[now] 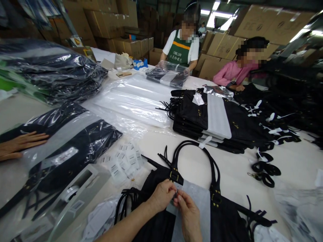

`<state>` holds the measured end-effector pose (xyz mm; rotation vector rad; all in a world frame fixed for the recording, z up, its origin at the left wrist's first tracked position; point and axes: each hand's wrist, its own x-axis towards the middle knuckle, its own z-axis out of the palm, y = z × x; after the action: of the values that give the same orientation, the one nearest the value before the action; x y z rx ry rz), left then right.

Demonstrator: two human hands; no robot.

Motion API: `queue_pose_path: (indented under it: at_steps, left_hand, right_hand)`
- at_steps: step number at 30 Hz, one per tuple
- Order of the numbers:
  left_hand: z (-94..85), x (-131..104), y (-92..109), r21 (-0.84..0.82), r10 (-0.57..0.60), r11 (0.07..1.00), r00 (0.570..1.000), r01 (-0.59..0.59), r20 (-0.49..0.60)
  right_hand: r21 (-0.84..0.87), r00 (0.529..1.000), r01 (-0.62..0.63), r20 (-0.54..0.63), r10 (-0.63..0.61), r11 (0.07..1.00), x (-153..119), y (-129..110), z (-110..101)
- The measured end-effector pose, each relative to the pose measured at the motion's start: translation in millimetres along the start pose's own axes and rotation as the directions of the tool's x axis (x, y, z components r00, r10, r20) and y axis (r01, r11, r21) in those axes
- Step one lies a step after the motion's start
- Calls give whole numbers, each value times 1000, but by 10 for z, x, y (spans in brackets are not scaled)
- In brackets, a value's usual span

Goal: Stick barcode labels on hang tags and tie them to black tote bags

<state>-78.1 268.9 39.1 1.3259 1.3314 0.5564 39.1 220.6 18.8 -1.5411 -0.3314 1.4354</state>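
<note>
A black handbag (227,216) lies flat before me, its looped handles (193,143) stretched away from me and gold rings at their bases. A pale sheet (199,195) covers its middle. Over that sheet, my left hand (164,195) and my right hand (188,210) meet with fingertips pinched together. Something small and dark sits between them, too hidden to name. A greyish card (172,207) shows just under the fingers. Black tassels (127,198) hang out at the bag's left side.
Barcode stickers (126,159), a tape dispenser (80,188) and white tags (101,216) lie left. Another person's hand (22,144) rests on a plastic-wrapped bag (83,148). Stacked black bags (191,116), clear plastic sleeves (133,101) and two co-workers (180,50) are beyond.
</note>
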Motion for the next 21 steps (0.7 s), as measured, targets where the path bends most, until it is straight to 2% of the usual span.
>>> queue_pose_path:
  at_steps: [6,21]
  left_hand:
    - [9,16,-33,-80,-27,996,1000,28,11]
    - [-4,19,-90,-147,-37,988,998,43,47]
  right_hand:
    - [105,998,-66,-12,68,992,-26,-29,35]
    - [248,979,-191,124,164,950,-82,-112,108]
